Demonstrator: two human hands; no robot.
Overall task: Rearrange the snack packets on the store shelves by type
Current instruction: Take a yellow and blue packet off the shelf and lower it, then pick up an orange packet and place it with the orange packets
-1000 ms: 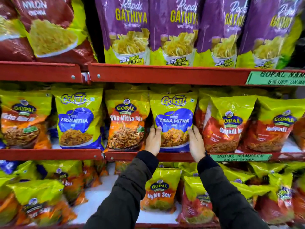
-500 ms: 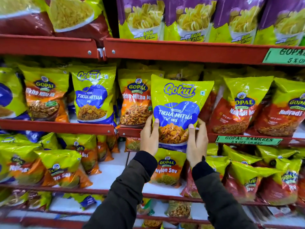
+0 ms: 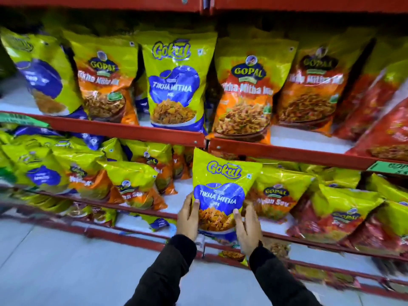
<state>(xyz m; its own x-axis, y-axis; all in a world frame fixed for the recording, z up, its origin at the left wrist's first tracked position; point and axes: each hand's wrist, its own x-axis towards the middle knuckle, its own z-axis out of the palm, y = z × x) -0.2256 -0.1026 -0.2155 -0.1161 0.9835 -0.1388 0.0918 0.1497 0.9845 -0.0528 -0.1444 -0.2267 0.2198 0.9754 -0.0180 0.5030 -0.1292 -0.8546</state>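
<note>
A yellow-green Gokul Tikha Mitha packet (image 3: pixel 223 186) with a blue panel is held upright in front of the lower shelf. My left hand (image 3: pixel 188 217) grips its lower left edge and my right hand (image 3: pixel 248 228) its lower right edge. On the shelf above stands another Gokul Tikha Mitha packet (image 3: pixel 175 85), with orange Gopal Tikha Mitha packets to its left (image 3: pixel 106 85) and right (image 3: pixel 242 96). A further Gopal Tikha Mitha packet (image 3: pixel 309 89) stands right of that.
The red shelf rail (image 3: pixel 132 131) runs across just above the held packet. Gopal Nylon Sev packets (image 3: pixel 276 195) lie on the lower shelf behind it. Red Gopal packets (image 3: pixel 375 120) fill the right side. Blue-and-yellow packets (image 3: pixel 42 71) sit far left. Grey floor (image 3: pixel 66 261) shows below.
I pulled the Gokul packet off the middle shelf and carried it down and left, in front of the lower shelf. The view has swung down and left.
</note>
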